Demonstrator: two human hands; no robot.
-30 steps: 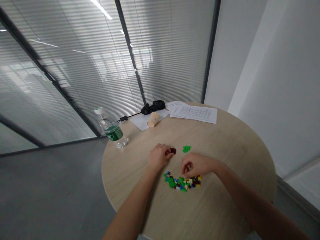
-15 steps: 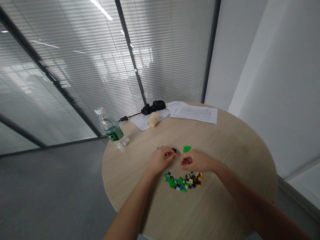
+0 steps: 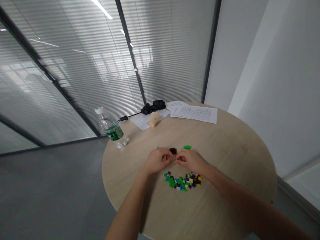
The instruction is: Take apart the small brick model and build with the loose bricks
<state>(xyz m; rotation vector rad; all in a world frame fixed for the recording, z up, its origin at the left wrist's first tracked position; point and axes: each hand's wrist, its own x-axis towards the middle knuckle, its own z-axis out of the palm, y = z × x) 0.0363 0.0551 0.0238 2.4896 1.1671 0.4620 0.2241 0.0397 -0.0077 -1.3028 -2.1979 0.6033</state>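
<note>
My left hand [image 3: 158, 160] is curled, thumb and fingertips pinched together just in front of a small pile of dark brown toy bricks [image 3: 173, 151]. My right hand [image 3: 192, 161] faces it closely, its fingers also pinched. A tiny yellow piece [image 3: 175, 162] shows at the right fingertips; whether it is gripped or lies on the table, I cannot tell. What the left fingers hold is hidden. Behind the right hand lie green bricks [image 3: 187, 147], partly covered. A bit of blue [image 3: 157, 147] peeks out behind the left hand. Nearer me spreads a mixed heap of small coloured bricks [image 3: 182, 182].
Everything rests on a round wooden table [image 3: 225, 143]. A water bottle [image 3: 113, 131] stands at its left edge. Toward the back are a paper cup on its side [image 3: 153, 119], a black bundle with a cable [image 3: 157, 106] and printed sheets [image 3: 197, 114].
My right hand has moved left from beside the green bricks to meet my left hand. The left hand has shifted slightly left, showing more of the brown pile.
</note>
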